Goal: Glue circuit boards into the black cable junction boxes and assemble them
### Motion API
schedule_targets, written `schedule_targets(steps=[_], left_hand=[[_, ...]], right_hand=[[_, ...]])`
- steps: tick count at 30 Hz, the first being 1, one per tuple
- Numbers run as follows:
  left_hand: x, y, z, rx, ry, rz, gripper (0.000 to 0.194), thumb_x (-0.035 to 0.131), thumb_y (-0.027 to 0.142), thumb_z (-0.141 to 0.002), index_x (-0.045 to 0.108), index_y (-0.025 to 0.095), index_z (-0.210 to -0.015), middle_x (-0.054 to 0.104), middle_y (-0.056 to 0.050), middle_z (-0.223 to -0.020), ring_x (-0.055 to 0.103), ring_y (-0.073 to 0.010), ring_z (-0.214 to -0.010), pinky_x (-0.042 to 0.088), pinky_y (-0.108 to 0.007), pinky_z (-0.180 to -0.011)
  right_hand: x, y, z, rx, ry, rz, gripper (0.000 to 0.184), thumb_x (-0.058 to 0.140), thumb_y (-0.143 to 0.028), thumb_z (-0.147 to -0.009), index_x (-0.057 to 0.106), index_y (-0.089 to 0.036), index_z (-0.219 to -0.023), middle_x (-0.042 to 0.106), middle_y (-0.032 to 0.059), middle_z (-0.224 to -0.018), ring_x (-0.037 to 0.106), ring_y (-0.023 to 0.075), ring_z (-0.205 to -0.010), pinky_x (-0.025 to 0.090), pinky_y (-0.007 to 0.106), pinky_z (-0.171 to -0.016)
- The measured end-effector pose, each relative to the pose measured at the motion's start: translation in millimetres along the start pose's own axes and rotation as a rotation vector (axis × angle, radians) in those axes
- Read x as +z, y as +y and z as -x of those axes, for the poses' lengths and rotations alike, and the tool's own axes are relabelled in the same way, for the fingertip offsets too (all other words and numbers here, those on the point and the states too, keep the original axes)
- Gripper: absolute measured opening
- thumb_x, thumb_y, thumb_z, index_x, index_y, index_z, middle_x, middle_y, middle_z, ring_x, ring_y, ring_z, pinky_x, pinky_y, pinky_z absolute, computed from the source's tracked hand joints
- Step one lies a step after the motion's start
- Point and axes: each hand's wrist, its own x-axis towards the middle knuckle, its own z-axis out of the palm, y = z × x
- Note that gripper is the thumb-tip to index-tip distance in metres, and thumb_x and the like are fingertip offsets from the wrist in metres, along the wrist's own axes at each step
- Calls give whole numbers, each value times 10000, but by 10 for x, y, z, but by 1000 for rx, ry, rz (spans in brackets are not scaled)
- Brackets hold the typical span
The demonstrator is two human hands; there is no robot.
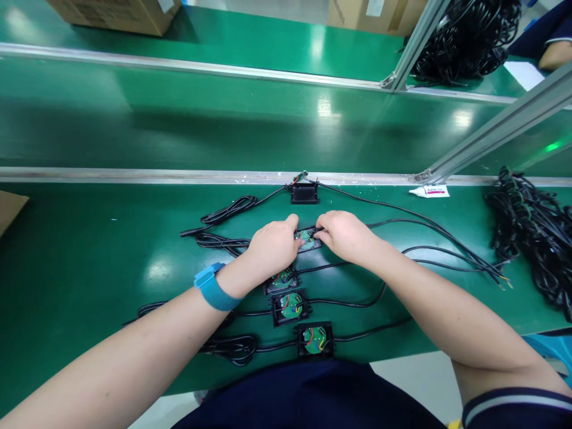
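Observation:
My left hand (274,243), with a blue wrist strap (217,287), is closed on the left end of a small black plastic housing (308,248). A green circuit board (307,239) lies inside this housing. My right hand (346,236) pinches the housing's right end, where a black cable (393,221) runs in; its fingertips partly hide the spot. Nearer my body lie three similar open housings: one (280,280) beside my left wrist, a middle one (290,307) and the nearest (315,340). Beyond my hands sits another black housing (304,193), its board (301,176) sticking up behind it.
Coiled black cables (230,208) lie left of the housings. Bare wire ends (504,281) and a large cable bundle (536,238) are at the right. A white tube (431,191) lies by the metal rail (179,176). Cardboard boxes (120,15) stand behind; a person's arm (556,55) shows far right.

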Motion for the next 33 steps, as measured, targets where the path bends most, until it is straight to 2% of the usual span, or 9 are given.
schedule_targets(steps=[3,7,13,17,24,26,30,33], left_hand=[[-17,41,-14,-48,-32,-4,259,598,377,-897,524,199,-1069,719,-99,-963,682,-296,-936,493,-346,-705],[-35,79,-2,-81,-49,-2,281,594,380,-896,523,194,-1094,716,-114,-989,681,-298,-961,505,-352,-740],[-56,104,19,-73,-56,-12,286,585,361,-897,519,171,-1100,716,-124,-961,688,-308,-933,501,-356,-714],[-58,112,25,-77,-63,-3,283,581,346,-899,514,157,-1099,715,-137,-959,690,-309,-930,503,-363,-720],[-31,100,42,-59,-41,24,284,559,340,-905,501,151,-1108,712,-148,-959,689,-326,-946,513,-382,-734],[-31,101,45,-56,-43,30,279,555,336,-906,499,151,-1107,711,-148,-961,689,-325,-950,514,-380,-737],[-32,103,43,-68,-49,22,276,562,319,-898,494,161,-1113,711,-151,-992,688,-318,-971,517,-375,-753],[-19,88,37,-66,-45,27,288,551,336,-896,490,166,-1120,713,-150,-997,687,-324,-979,519,-381,-753]], right_hand=[[19,2,6,103,-20,-101,177,586,-263,-951,708,-155,-883,704,73,-840,597,183,-779,360,280,-693],[-1,29,-23,146,-65,-136,259,569,-283,-957,696,-172,-760,691,60,-757,577,170,-705,337,278,-630],[-60,96,-106,202,-219,-270,319,584,-292,-943,637,-170,-654,643,25,-668,512,127,-594,324,262,-576],[-59,92,-112,204,-201,-299,340,568,-270,-946,613,-172,-624,627,13,-639,490,120,-580,328,258,-588],[65,101,-93,145,-104,-263,258,592,-226,-932,649,-175,-686,626,-5,-664,502,115,-616,339,245,-622],[57,77,-130,182,-107,-222,235,618,-247,-917,668,-184,-696,633,0,-667,518,123,-625,343,250,-605],[-34,-21,-302,360,-276,-94,170,747,-314,-808,703,-183,-709,670,45,-685,592,168,-651,389,274,-589],[-90,-107,-415,413,-344,7,151,743,-326,-795,736,-177,-815,708,100,-762,651,225,-726,434,309,-617]])
